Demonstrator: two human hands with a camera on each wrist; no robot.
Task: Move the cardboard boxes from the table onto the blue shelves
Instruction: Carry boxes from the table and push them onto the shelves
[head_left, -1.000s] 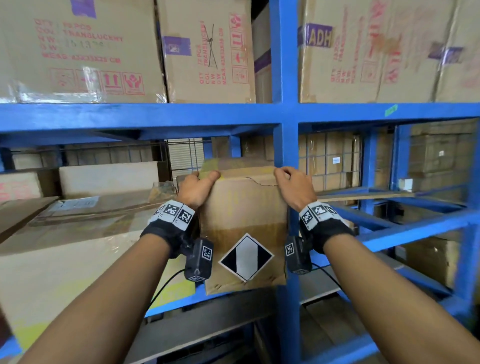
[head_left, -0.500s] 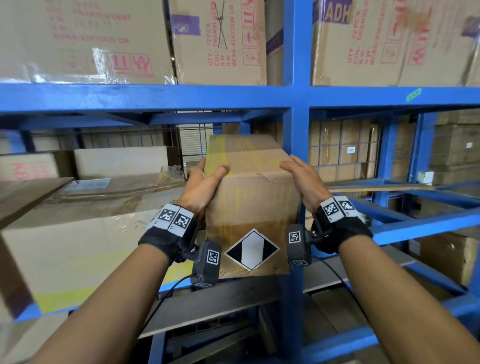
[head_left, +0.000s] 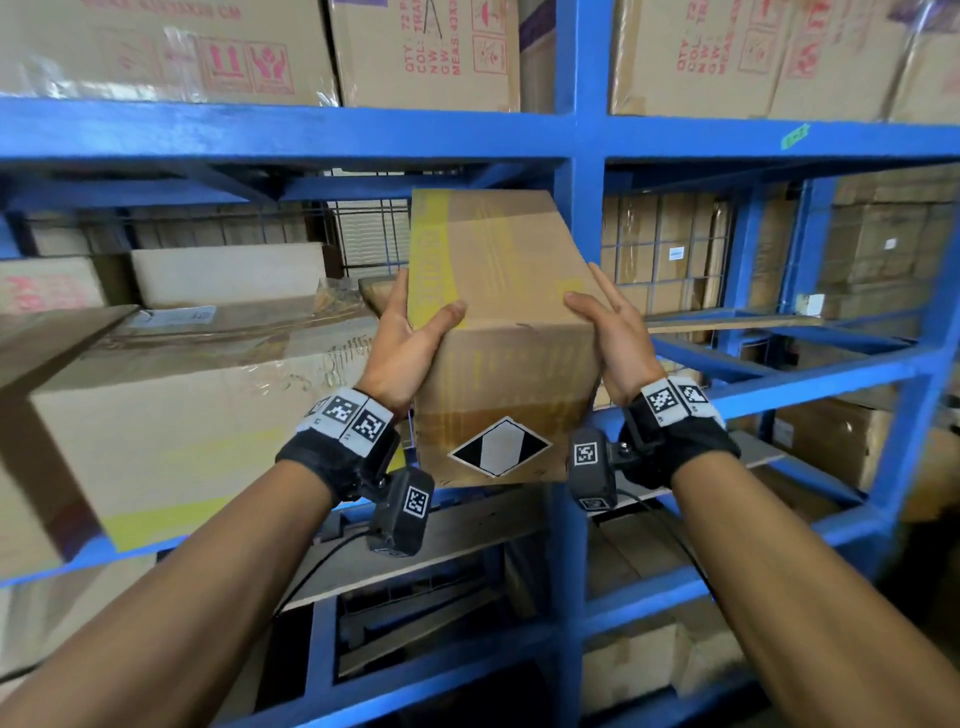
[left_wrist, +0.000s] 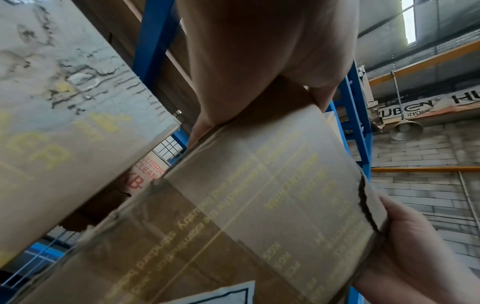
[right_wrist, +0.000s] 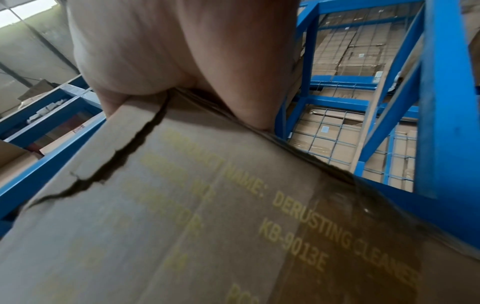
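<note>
My left hand (head_left: 408, 340) and right hand (head_left: 615, 338) clasp the torn brown cardboard box (head_left: 498, 338); it could jam against the blue steel upright (head_left: 581, 156).

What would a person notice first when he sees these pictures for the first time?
The eye goes first to the cardboard box in the middle of the head view, held between the left hand and the right hand, with a black-and-white diamond label on its near face. Around it stand the bright blue shelves, loaded with other cartons. The right wrist view shows a long tear along the box's edge.
</note>
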